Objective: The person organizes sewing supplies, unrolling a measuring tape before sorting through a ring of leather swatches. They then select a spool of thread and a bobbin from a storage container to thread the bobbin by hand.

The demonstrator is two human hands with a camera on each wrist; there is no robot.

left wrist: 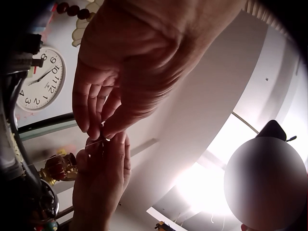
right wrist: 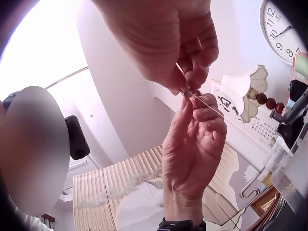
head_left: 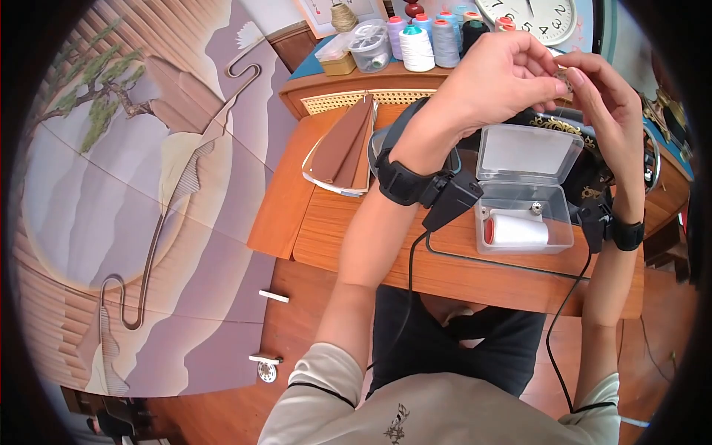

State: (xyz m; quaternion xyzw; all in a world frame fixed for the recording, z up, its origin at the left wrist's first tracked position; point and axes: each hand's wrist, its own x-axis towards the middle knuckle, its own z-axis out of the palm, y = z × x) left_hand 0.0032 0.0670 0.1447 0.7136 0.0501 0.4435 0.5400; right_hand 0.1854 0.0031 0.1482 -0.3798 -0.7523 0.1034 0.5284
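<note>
My left hand (head_left: 508, 78) and right hand (head_left: 612, 111) meet fingertip to fingertip over the back of a black sewing machine (head_left: 545, 119) with gold ornament. Between them they pinch a small metal piece (right wrist: 189, 91), about bobbin-sized and mostly hidden by the fingers. A fine white thread (right wrist: 209, 107) runs out from it. Below the hands an open clear plastic box (head_left: 525, 243) stands on the wooden table, its lid tipped back. Inside lie a white thread spool (head_left: 519, 231) and a small metal bobbin (head_left: 535, 208).
Several thread cones (head_left: 417, 48) and lidded plastic tubs (head_left: 369, 46) line the raised shelf behind, near a wall clock (head_left: 545, 15). Brown fabric pieces (head_left: 345, 144) lie at the table's left. A painted folding screen (head_left: 222, 282) stands further left. Camera cables (head_left: 410, 297) hang from both wrists.
</note>
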